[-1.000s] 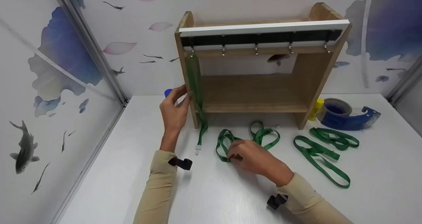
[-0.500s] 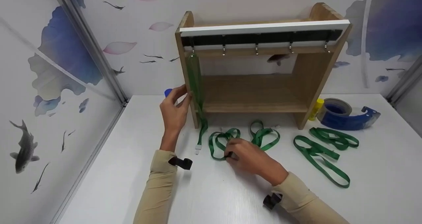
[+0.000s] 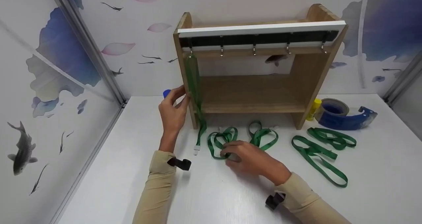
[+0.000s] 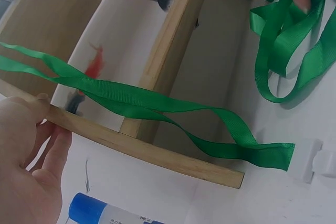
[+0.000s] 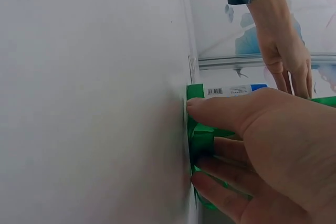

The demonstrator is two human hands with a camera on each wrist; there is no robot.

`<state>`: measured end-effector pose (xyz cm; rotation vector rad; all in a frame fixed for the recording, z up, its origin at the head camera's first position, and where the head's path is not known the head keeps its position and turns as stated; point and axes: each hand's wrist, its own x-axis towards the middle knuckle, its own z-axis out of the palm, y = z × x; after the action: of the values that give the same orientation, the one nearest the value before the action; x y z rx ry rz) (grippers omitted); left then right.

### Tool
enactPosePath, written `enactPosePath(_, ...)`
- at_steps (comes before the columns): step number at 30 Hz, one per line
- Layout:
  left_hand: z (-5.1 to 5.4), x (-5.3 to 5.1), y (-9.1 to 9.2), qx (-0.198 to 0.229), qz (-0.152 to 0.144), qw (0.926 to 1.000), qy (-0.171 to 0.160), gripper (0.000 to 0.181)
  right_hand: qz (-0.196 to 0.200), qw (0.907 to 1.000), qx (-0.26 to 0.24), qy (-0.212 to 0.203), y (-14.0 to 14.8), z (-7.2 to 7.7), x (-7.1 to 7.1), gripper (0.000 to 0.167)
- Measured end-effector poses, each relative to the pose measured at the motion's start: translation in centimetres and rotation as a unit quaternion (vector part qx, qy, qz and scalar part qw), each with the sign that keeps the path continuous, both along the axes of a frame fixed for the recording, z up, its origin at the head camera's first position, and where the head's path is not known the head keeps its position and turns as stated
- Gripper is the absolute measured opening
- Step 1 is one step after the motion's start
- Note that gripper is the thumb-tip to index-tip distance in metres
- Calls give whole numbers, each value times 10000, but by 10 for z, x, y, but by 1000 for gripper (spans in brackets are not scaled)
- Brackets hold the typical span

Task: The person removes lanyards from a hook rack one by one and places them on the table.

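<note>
A small wooden shelf (image 3: pixel 250 108) stands on the white table, with a row of metal hooks (image 3: pixel 254 50) along its upper front. From the leftmost hook hangs a green lanyard (image 4: pixel 123 93), its white clip low at the front. My left hand (image 3: pixel 173 113) pinches the shelf's left side panel (image 4: pixel 157 153) between thumb and fingers. At a bundled green lanyard (image 3: pixel 214 148) on the table, my right hand (image 3: pixel 249 158) touches the loops. Its thumb and fingers stand apart around the ribbon in the right wrist view; the fingertips are partly hidden.
Another green lanyard (image 3: pixel 263 136) lies right of the bundle. Two more, a front lanyard (image 3: pixel 319 159) and a rear lanyard (image 3: pixel 333 138), lie farther right. Beside the shelf are a yellow tube (image 3: pixel 313 110) and a blue tape dispenser (image 3: pixel 346 118). A blue-capped tube (image 4: pixel 89 208) stands left.
My right hand shifted the lanyard bundle slightly left, and its loops spread. Then the fingers and thumb moved apart. The left hand stays on the side panel.
</note>
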<state>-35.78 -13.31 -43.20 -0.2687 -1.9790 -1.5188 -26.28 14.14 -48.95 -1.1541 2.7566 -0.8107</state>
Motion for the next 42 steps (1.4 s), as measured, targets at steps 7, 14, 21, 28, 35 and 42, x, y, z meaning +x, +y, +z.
enactPosePath(7,1,1,1,-72,28,9999,82,32,87,9995,-26,-305,8,6,2,44)
enactPosePath(14,2,1,3,-112,68,9999,-43,32,-351,9984,-447,28,30,17,-3,45)
enactPosePath(21,1,0,3,-113,77,9999,-54,32,-1998,9630,-1587,868,89,44,-18,29)
enactPosePath(28,1,3,2,-134,121,9998,-64,32,-4047,8463,-2972,1781,141,72,-28,29)
enactPosePath(35,2,2,-1,-194,111,9997,-40,32,-4785,7942,-3439,1485,161,72,-39,52)
enactPosePath(42,5,2,-3,-220,161,9995,-177,31,-4752,8138,-3083,1296,167,61,-48,50)
